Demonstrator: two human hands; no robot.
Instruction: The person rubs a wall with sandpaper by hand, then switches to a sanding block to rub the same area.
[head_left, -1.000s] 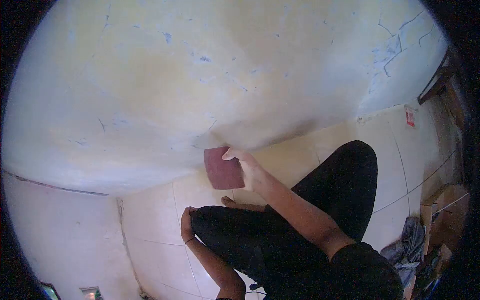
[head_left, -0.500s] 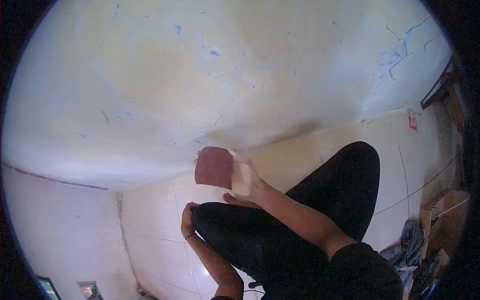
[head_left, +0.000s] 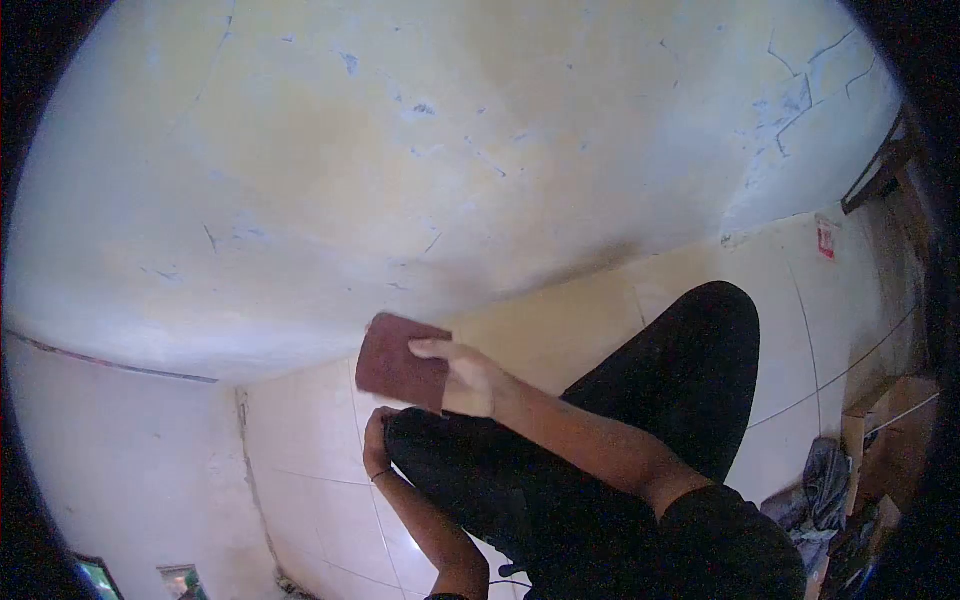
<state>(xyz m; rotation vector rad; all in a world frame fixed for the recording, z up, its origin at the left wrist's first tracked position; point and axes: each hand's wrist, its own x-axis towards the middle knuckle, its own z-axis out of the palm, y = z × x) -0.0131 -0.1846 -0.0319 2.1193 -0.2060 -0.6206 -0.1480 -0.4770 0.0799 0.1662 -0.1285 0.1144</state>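
A reddish-brown sheet of sandpaper (head_left: 400,358) is in my right hand (head_left: 468,375), with the thumb laid over its face and the other fingers hidden behind it. Sheet and hand are just above my bent knee, close to the foot of the wall (head_left: 330,180). That wall is pale and worn, with scratches, cracks and bluish patches. My left hand (head_left: 377,440), with a thin dark band at its wrist, is curled round the side of the knee (head_left: 420,425) in black trousers.
Pale floor tiles (head_left: 310,490) meet the wall in front of me. On the right are a cardboard box (head_left: 895,430) and a crumpled grey cloth or bag (head_left: 825,480). A small red-and-white label (head_left: 825,238) lies near the right corner.
My right hand has drawn the sandpaper down and left, away from the wall and nearer my knee. Its thumb now shows across the sheet. My left hand has stayed on the knee.
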